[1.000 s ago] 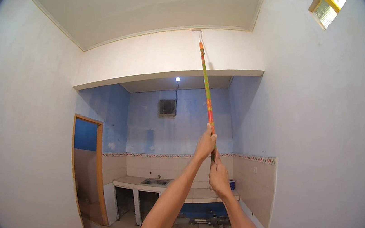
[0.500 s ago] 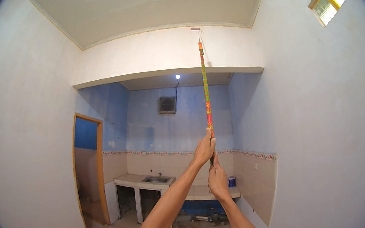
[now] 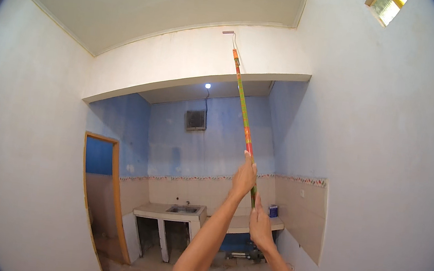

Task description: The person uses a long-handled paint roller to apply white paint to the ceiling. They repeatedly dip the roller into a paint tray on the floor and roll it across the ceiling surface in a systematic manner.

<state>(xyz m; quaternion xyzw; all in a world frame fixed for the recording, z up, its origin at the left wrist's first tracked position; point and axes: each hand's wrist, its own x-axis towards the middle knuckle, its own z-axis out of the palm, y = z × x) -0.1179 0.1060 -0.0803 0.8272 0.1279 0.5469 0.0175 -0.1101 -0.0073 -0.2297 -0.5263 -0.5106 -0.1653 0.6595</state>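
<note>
A long pole, patterned in orange, red and green, slants upward from my hands with a small paint roller on a bent wire frame at its far end. The roller is at the white wall band just under the ceiling; whether it presses on the wall is hard to tell. Wrapped round the pole, my left hand is the upper one. Lower down and a little to the right, my right hand grips the pole near its bottom part.
Beyond the band is a blue-walled kitchen recess with a counter sink, a blue can and a lit bulb. An orange-framed doorway stands at left. Pale walls rise on both sides, with a small window high at right.
The roller has shifted slightly left along the band. My right hand has moved lower on the pole, away from the left hand, and the view has shifted a little.
</note>
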